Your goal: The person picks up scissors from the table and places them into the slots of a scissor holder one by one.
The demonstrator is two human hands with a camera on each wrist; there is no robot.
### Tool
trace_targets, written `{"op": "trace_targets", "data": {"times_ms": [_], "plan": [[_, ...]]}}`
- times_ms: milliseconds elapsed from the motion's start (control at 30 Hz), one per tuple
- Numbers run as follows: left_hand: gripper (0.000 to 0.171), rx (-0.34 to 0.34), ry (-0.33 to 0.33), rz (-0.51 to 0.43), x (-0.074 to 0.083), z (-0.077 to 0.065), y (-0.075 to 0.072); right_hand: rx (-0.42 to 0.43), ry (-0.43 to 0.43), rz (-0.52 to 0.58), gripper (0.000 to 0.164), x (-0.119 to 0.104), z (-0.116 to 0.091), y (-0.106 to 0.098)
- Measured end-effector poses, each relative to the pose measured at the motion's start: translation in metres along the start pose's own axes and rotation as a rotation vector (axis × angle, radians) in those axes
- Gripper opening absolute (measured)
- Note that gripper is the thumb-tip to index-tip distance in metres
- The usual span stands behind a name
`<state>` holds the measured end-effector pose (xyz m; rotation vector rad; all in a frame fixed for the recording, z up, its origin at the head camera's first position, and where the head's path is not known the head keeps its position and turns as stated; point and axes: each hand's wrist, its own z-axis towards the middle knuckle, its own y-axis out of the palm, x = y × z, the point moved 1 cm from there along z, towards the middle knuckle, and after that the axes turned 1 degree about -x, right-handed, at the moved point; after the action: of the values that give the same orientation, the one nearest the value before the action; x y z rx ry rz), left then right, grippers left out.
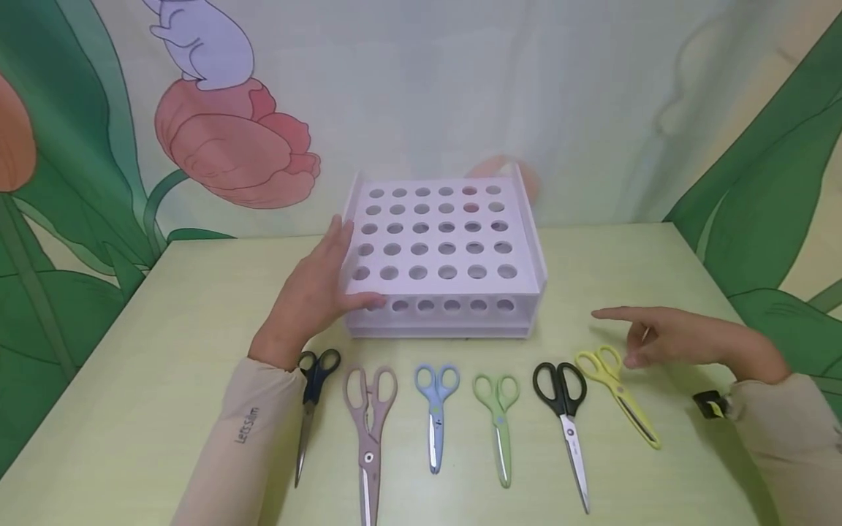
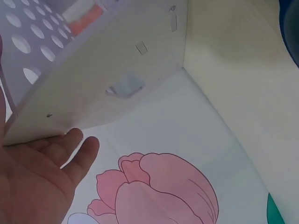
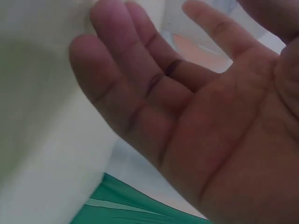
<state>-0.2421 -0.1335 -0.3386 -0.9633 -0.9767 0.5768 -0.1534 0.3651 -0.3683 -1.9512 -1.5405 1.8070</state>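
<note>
A white rack (image 1: 433,285) with rows of round holes stands at the back of the table. My left hand (image 1: 314,281) rests on its left side, thumb across the front corner and fingers straight along the side. In the left wrist view, the fingers (image 2: 70,142) lie against the rack's side panel (image 2: 93,88). My right hand (image 1: 684,337) hovers near the yellow scissors (image 1: 618,391), index finger pointing left, the other fingers loosely bent. Its palm (image 3: 224,126) holds nothing in the right wrist view.
In front of the rack lie more scissors in a row: dark blue (image 1: 312,391), mauve (image 1: 370,438), light blue (image 1: 436,409), green (image 1: 498,416) and black (image 1: 567,416). A printed curtain (image 1: 421,95) hangs behind the table (image 1: 197,329).
</note>
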Motion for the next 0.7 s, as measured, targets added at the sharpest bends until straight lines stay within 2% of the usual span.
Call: {"op": "trace_targets", "data": {"times_ms": [100,233,300,500,600,700], "plan": [[0.126,0.006,-0.035,-0.02,0.002,-0.001,0.002,-0.049,-0.054,0.049,0.068,0.009,0.004,0.004],[0.126,0.02,-0.05,-0.006,0.006,-0.002,0.003,-0.116,-0.117,0.113,0.074,0.014,0.01,0.009],[0.126,0.032,-0.052,0.01,0.007,-0.002,0.003,-0.144,-0.097,0.13,0.071,0.014,0.011,0.012],[0.126,0.065,-0.044,0.031,0.008,-0.001,0.006,-0.182,0.072,0.155,0.058,0.006,0.015,0.022],[0.126,0.057,-0.052,0.005,0.008,-0.002,0.007,-0.181,0.083,0.13,0.051,0.002,0.018,0.026],[0.127,0.042,-0.073,-0.027,0.006,-0.003,0.007,-0.172,0.056,0.103,0.044,0.0,0.021,0.027]]}}
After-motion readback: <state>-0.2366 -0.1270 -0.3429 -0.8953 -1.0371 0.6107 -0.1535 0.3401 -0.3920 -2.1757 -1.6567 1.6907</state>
